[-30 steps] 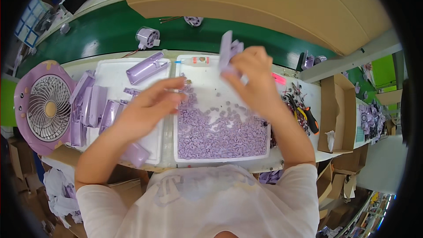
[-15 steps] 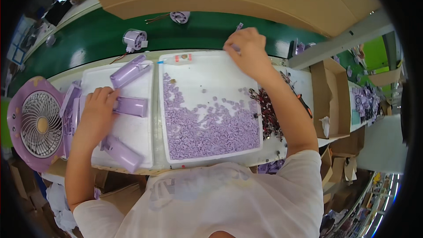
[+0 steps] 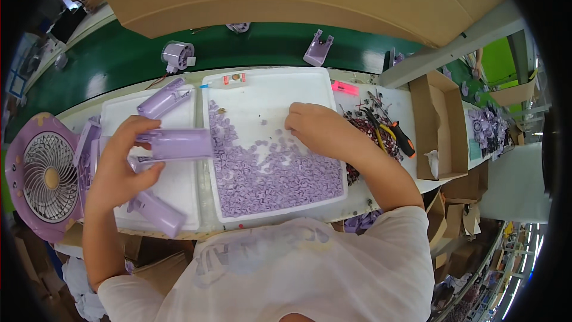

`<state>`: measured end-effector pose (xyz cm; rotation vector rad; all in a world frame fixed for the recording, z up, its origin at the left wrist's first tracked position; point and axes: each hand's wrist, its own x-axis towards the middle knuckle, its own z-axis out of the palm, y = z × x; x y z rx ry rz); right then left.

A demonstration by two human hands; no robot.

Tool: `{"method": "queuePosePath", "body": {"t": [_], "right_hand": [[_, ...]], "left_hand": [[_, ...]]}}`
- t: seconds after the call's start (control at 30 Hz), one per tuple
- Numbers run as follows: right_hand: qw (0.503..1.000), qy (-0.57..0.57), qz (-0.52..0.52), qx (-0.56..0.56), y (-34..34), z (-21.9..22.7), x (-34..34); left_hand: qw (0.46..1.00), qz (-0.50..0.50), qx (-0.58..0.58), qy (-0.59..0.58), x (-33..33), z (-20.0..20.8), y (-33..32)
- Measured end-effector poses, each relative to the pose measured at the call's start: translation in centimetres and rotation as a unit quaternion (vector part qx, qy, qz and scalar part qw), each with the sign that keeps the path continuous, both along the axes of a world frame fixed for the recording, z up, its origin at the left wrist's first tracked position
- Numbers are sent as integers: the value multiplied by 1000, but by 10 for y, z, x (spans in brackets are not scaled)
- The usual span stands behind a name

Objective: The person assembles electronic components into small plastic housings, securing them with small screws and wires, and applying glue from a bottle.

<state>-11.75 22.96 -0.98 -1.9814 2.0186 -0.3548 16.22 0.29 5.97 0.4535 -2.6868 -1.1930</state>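
Observation:
My left hand (image 3: pixel 122 161) grips one end of a light purple plastic housing (image 3: pixel 182 144), thumb below and fingers above. The housing is held sideways over the left white tray (image 3: pixel 179 188), its free end reaching the right tray's edge. Two similar housings lie in that tray, one farther off (image 3: pixel 162 100) and one nearer (image 3: pixel 158 213). Over the right white tray (image 3: pixel 280 86) hovers my right hand (image 3: pixel 314 128), fingers bent together near small purple plastic pieces (image 3: pixel 280 182). Whatever its fingertips may hold is hidden.
A purple fan (image 3: pixel 52 176) stands at far left. Another housing (image 3: pixel 318 48) and a round motor part (image 3: pixel 177 55) lie on the green conveyor belt (image 3: pixel 250 48). Right of the trays are pliers (image 3: pixel 381 131), a screwdriver (image 3: pixel 403 140), wired parts and a cardboard box (image 3: pixel 441 131).
My right hand has drawn back from the belt to the small pieces, leaving a housing on the belt. My left hand has picked a housing up from the left tray.

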Motion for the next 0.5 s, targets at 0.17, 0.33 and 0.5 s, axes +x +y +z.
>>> {"method": "queuePosePath", "body": {"t": [0.17,0.33,0.5], "right_hand": [[999,-34,-36,-22,-11,14,14],[997,8,-71,-8,-11,6,12],[969,118,-163,-141,-2,15,-12]], "left_hand": [[941,-49,324,87,-13,-9,29],[881,-80,463,56,-30,-16,45],[869,-59,489,47,-31,-31,44]]}}
